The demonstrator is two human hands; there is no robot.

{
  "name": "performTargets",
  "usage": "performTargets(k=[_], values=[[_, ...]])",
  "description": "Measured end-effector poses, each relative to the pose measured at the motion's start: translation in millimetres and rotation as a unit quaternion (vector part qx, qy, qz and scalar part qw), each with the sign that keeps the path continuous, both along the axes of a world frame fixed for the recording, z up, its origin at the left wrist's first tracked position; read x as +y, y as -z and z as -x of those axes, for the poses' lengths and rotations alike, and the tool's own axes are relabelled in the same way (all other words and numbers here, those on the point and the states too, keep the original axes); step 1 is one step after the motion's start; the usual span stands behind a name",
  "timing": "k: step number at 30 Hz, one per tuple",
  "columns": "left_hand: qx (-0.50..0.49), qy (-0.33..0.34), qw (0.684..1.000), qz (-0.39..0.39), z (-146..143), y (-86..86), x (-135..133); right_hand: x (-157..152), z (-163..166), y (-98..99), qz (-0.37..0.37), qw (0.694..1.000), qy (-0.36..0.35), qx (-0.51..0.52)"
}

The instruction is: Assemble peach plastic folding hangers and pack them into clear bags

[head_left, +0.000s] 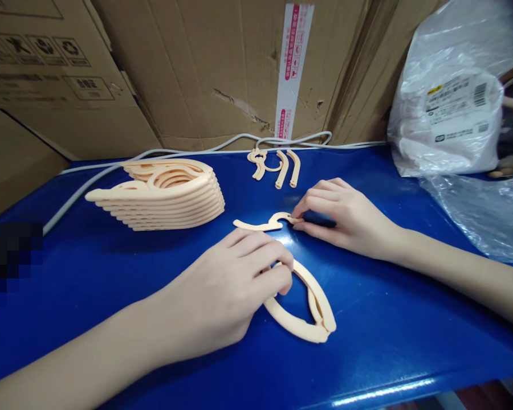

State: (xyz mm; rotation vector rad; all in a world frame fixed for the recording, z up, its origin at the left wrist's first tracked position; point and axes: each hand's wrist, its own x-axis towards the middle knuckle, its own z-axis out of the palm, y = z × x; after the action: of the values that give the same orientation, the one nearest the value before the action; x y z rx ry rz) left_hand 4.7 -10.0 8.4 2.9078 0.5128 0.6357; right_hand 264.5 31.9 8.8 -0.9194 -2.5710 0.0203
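My left hand (256,267) is closed around one end of a cream plastic folding hanger (301,327), which is folded into a pointed loop. The fingers cover part of that hanger. Just beyond, my right hand (325,213) pinches the right end of a cream hanger part with a hook (277,217), lying on the blue table. A curved arm piece (256,226) lies against this part on its left; whether the two are joined I cannot tell. To the left stands a neat stack of folded cream hangers (175,199).
Toward the back of the blue table (389,319) lie loose cream hanger pieces (282,171). Grey cables (222,149) run along the rear edge, in front of cardboard boxes (222,62). At the right sits a white plastic bag (448,108) with clear film (479,205) spread beside it.
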Motion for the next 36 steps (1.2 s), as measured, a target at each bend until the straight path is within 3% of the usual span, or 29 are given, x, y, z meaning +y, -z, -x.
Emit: performTargets(k=[5, 10, 14, 19, 24, 32, 36], values=[[-0.011, -0.061, 0.996, -0.071, -1, -1.3, -2, 3, -4, 3.2, -0.010, 0.998, 0.061, -0.007], [0.031, -0.051, 0.997, -0.044, 0, 2.3, -6, 2, -1, -2.4, 0.093, 0.983, 0.102, 0.117], [0.048, -0.040, 0.998, -0.013, 3, 1.9, -4, -1, 1, -9.9, 0.167, 0.934, 0.145, 0.280], [0.039, -0.071, 0.995, 0.052, 6, -0.2, 0, 1, 0, -14.5, 0.206, 0.838, 0.149, 0.482], [-0.005, -0.133, 0.984, 0.116, 4, -1.0, 2, 2, 0, -17.1, 0.248, 0.778, 0.126, 0.564], [-0.023, -0.168, 0.972, 0.164, 5, -1.9, 4, 0, 2, -17.3, 0.267, 0.768, 0.101, 0.573], [-0.022, -0.170, 0.975, 0.143, 6, 1.3, 8, 0, 0, -17.0, 0.259, 0.807, 0.105, 0.520]])
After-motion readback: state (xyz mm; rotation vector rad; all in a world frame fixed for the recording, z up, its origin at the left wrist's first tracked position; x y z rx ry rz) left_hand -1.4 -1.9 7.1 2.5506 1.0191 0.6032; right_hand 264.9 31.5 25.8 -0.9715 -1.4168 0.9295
